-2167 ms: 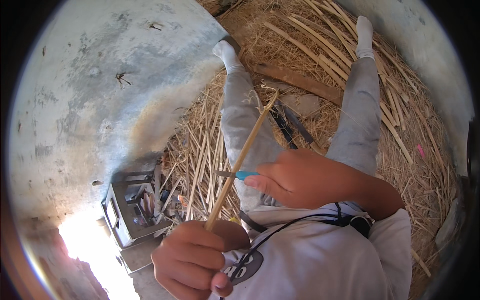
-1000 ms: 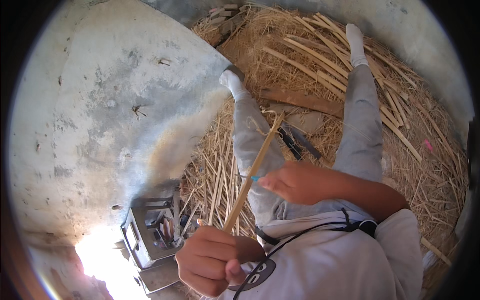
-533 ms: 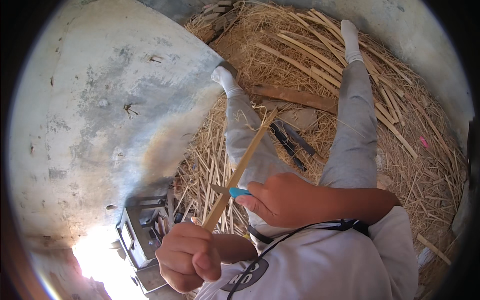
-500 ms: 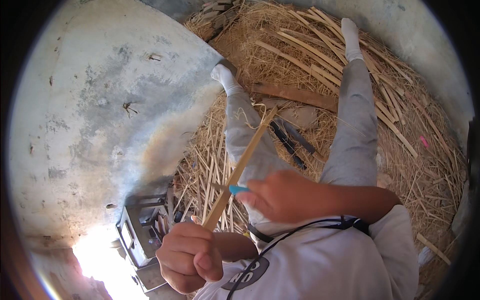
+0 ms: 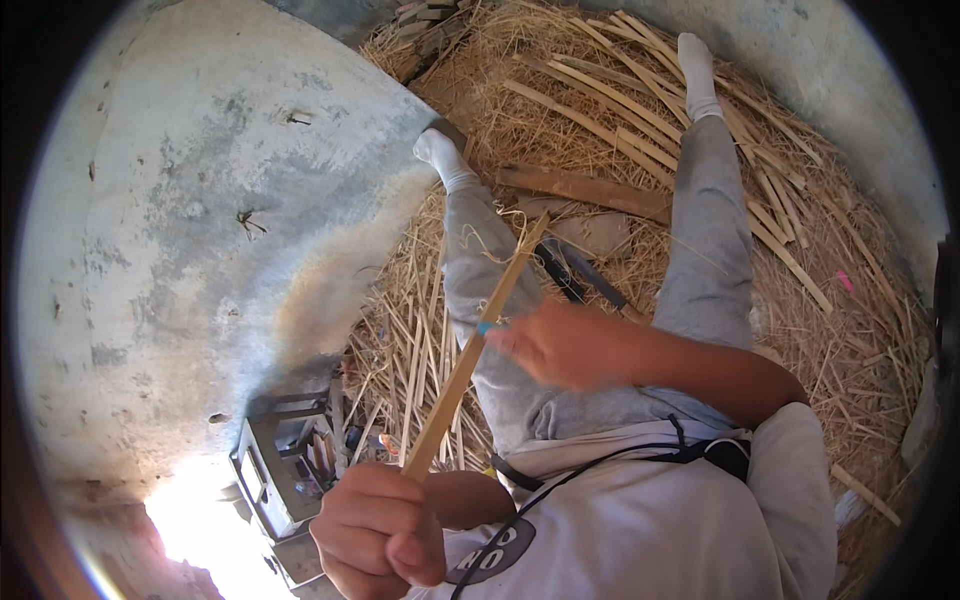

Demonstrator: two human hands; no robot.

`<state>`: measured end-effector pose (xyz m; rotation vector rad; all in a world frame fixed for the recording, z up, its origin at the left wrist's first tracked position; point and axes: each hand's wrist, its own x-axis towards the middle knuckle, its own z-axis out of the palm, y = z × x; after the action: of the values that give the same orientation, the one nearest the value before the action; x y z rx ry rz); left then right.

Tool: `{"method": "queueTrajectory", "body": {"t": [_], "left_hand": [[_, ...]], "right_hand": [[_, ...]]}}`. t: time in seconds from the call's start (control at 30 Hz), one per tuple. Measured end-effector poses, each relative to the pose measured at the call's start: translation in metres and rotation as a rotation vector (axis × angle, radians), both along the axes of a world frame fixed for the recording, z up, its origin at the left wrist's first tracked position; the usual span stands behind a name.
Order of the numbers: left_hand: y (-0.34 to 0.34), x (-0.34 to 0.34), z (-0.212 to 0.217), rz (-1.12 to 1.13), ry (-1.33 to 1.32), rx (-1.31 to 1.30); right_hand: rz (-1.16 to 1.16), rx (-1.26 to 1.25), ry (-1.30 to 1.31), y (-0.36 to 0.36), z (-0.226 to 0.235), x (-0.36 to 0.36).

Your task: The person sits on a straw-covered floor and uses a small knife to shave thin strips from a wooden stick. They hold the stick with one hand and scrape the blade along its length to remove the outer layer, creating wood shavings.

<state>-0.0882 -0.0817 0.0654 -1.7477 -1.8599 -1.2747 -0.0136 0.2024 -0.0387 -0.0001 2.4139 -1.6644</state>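
Note:
My left hand is closed round the lower end of a long, flat, yellowish bamboo strip. The strip slants up and away across my left thigh, and thin curled shavings hang by its far end. A small knife with a blue handle is gripped in my right hand, against the middle of the strip. Only a bit of blue shows, and its blade cannot be made out. The right hand is slightly blurred.
Between my legs lie a dark-bladed tool and a black object beside a wooden plank. Split strips and shavings cover the floor. A stained wall rises at left, with a dark box-like cabinet below it.
My right hand with the knife has moved forward along the strip, away from my body. My left hand has stayed nearly still, holding the strip.

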Motion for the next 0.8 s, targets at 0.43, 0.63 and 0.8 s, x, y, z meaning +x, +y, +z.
{"method": "queueTrajectory", "body": {"t": [0.43,0.63,0.8], "left_hand": [[0.104,0.012,-0.008,0.492,-0.141,0.936],[0.121,0.008,0.009,0.497,-0.202,0.934],[0.115,0.006,0.006,0.477,-0.203,0.91]], "right_hand": [[-0.117,0.006,0.232,-0.049,0.02,0.012],[-0.163,0.074,0.241,-0.05,0.028,0.0],[-0.078,0.052,0.128,-0.044,0.037,-0.003]]}}
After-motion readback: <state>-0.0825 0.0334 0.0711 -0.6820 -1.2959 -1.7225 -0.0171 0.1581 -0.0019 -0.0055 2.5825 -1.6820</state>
